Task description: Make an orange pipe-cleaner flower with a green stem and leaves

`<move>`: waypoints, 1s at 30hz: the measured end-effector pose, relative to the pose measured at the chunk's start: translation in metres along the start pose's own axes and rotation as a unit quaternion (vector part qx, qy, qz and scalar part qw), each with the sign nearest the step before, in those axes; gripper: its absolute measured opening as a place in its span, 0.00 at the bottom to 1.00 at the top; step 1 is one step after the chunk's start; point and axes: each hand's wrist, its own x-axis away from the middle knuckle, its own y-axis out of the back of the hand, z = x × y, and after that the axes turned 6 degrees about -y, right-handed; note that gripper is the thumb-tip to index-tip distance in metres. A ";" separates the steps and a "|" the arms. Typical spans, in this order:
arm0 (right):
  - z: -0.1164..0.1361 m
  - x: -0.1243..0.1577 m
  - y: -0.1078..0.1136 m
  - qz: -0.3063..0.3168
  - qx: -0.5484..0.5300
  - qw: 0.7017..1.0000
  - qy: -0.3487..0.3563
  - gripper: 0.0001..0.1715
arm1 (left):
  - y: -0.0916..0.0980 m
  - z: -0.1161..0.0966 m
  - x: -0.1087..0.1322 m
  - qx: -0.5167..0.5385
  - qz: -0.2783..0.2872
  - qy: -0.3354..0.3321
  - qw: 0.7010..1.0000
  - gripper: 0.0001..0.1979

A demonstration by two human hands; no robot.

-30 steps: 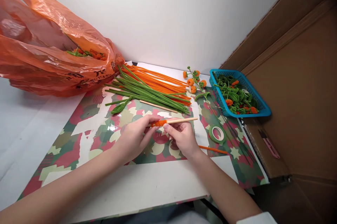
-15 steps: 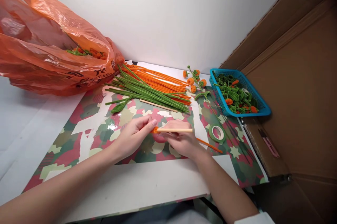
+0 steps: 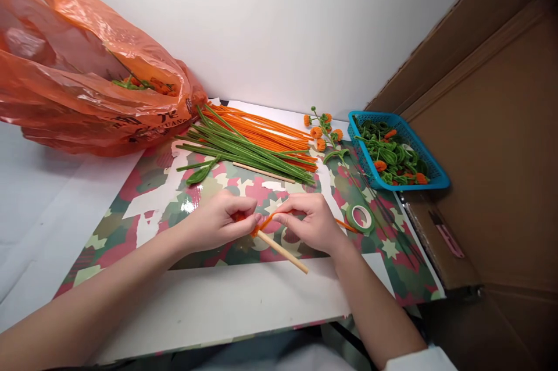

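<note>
Over the middle of the patterned table, my left hand pinches a thin wooden stick near its upper end; the bare end slants down to the right. An orange pipe cleaner is coiled round the stick beside my left thumb, though the fingers partly hide the coil. My right hand is closed on the free length of that pipe cleaner between thumb and forefinger, holding it off to the right. The pipe cleaner's tail shows past the right wrist, near a roll of green tape.
Green pipe cleaners lie over orange ones behind my hands, with a second stick in front. An orange plastic bag stands left. A finished orange flower stem, a blue basket and a pink-handled cutter are right.
The stick has swung from level to slanting down right. My right hand has moved slightly right and up, and a stretch of orange pipe cleaner now shows between the hands.
</note>
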 end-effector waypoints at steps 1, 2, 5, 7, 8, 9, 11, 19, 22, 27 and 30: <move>0.001 0.000 0.000 -0.014 0.018 0.999 0.027 0.08 | 0.000 0.001 0.000 -0.047 -0.014 -0.014 0.999 0.16; 0.001 0.000 -0.001 -0.028 0.034 0.998 0.054 0.07 | 0.000 0.001 -0.001 -0.094 -0.036 -0.030 0.994 0.16; 0.002 0.001 -0.006 -0.069 0.065 0.989 0.113 0.07 | -0.004 0.001 -0.003 -0.222 -0.126 -0.069 0.964 0.16; 0.001 0.003 -0.010 -0.095 0.089 0.981 0.143 0.07 | -0.009 0.001 -0.005 -0.295 -0.187 -0.082 0.933 0.15; 0.001 0.003 -0.013 -0.106 0.105 0.976 0.159 0.08 | -0.011 0.001 -0.006 -0.328 -0.212 -0.086 0.917 0.15; 0.001 0.004 -0.016 -0.115 0.121 0.971 0.173 0.09 | -0.014 0.001 -0.007 -0.358 -0.232 -0.089 0.900 0.15; 0.000 0.006 -0.022 -0.126 0.146 0.963 0.189 0.10 | -0.018 0.002 -0.007 -0.404 -0.258 -0.092 0.873 0.15; 0.002 0.012 -0.039 -0.147 0.149 0.964 0.167 0.12 | -0.023 0.005 -0.005 -0.369 -0.292 -0.051 0.881 0.21; 0.001 0.014 -0.043 -0.153 0.168 0.954 0.195 0.12 | -0.021 -0.001 -0.007 -0.245 -0.307 0.003 0.920 0.21; -0.005 0.017 -0.049 -0.124 0.099 0.965 0.207 0.13 | -0.011 -0.005 -0.009 -0.002 -0.333 0.142 0.932 0.22; -0.008 0.014 -0.046 -0.107 0.017 0.988 0.110 0.11 | -0.007 -0.004 -0.008 0.070 -0.326 0.171 0.927 0.22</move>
